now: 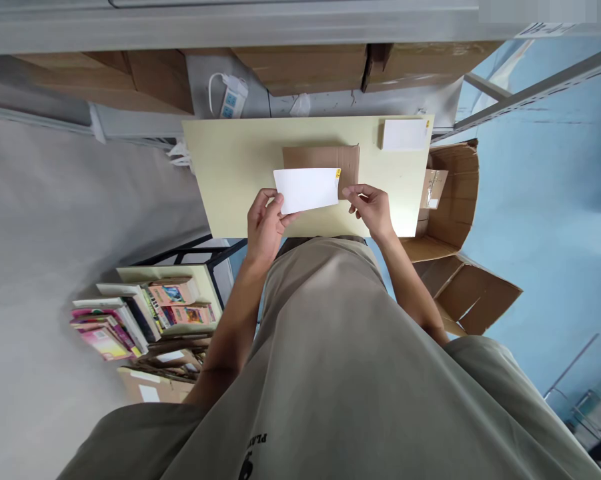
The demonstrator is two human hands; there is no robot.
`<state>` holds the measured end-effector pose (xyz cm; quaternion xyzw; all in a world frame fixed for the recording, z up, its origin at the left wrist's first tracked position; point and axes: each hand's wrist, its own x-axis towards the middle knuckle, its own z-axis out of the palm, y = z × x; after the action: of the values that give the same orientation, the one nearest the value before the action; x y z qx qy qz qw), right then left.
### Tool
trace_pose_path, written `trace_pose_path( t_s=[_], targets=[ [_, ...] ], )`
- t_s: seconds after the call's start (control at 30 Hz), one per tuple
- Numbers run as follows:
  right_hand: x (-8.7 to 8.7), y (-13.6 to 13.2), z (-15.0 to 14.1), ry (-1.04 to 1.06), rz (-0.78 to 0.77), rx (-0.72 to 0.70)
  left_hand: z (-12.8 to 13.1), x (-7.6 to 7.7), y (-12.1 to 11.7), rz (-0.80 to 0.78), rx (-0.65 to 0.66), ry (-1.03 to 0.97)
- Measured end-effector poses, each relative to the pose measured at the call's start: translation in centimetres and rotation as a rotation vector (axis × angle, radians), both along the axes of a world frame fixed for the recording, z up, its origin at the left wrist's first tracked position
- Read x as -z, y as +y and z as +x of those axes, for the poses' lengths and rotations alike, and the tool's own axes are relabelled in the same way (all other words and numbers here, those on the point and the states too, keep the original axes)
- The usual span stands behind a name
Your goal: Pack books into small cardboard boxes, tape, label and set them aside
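My left hand (pixel 266 223) grips the lower left corner of a white label-like sheet (pixel 307 190), thumb on top and fingers beneath. The sheet has a small yellow mark at its upper right corner and is held slightly tilted over the table. Just right of the sheet is my right hand (pixel 371 207), its thumb and index finger pinched together; whether something thin is between them cannot be made out. Behind the sheet a flat brown cardboard box (pixel 323 157) lies on the pale yellow tabletop (pixel 240 167), partly covered by the sheet.
A similar white stack (pixel 404 135) lies at the table's far right corner. Beyond the table are a power strip (pixel 233 98) and cardboard boxes (pixel 310 70) under a metal shelf. An open carton (pixel 457 200) stands at right; books (pixel 145 313) fill a rack at lower left.
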<state>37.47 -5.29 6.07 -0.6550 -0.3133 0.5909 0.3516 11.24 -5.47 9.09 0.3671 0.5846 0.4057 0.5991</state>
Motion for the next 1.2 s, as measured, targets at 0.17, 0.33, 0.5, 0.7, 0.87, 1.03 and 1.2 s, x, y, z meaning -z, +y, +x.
trace_pose_path(
  t_s=[0.17, 0.33, 0.5, 0.7, 0.87, 1.03, 1.2],
  targets=[
    [-0.2, 0.1, -1.9, 0.062, -0.010, 0.020, -0.5, -0.1, 0.4, 0.001, 0.008, 0.010],
    [-0.2, 0.1, -2.9, 0.055, -0.035, 0.027, -0.9, -0.1, 0.4, -0.011, 0.041, 0.024],
    [0.5, -0.1, -3.6, 0.017, -0.041, 0.044, -1.4, 1.0, 0.2, 0.017, 0.077, 0.100],
    [2.5, 0.2, -2.9, -0.136, -0.011, 0.068, -1.5, 5.2, 1.2, 0.121, 0.083, 0.393],
    [4.9, 1.4, -1.8, -0.375, 0.022, -0.029, -0.7, 10.0, 2.9, 0.051, 0.061, 0.382],
    [7.5, 2.6, -1.9, -0.564, -0.037, -0.116, -0.2, 13.7, 4.8, -0.043, 0.046, 0.319],
    [8.2, 3.2, -2.8, -0.659, -0.084, -0.179, -0.1, 15.5, 5.4, -0.078, 0.047, 0.370]
  ],
)
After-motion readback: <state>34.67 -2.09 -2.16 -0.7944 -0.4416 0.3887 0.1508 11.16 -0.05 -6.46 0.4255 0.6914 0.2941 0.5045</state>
